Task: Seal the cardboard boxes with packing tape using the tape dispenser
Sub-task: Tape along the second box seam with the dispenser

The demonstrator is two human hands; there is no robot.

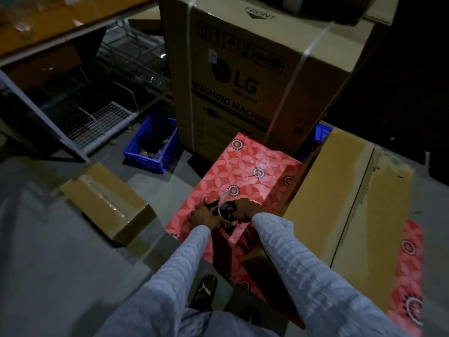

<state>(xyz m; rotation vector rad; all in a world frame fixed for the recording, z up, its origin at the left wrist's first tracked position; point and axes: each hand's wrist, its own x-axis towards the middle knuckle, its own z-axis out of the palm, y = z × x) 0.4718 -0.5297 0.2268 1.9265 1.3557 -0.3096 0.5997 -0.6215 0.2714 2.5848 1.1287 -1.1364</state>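
Note:
A red tape dispenser (215, 200) with a roll of clear tape (226, 211) rests over a surface covered in red flowered cloth (245, 166). My left hand (201, 216) grips the dispenser's near end from the left. My right hand (245, 210) closes around the roll from the right. A small cardboard box (107, 203) with clear tape along its top seam lies on the floor to the left. A long cardboard box (347, 198) lies at the right, partly on the cloth.
A tall washing machine carton (262, 76) with white straps stands behind the cloth. A blue plastic crate (151, 142) sits on the grey floor beside it. Wire racks (102, 110) fill the left back. My shoe (205, 290) shows below.

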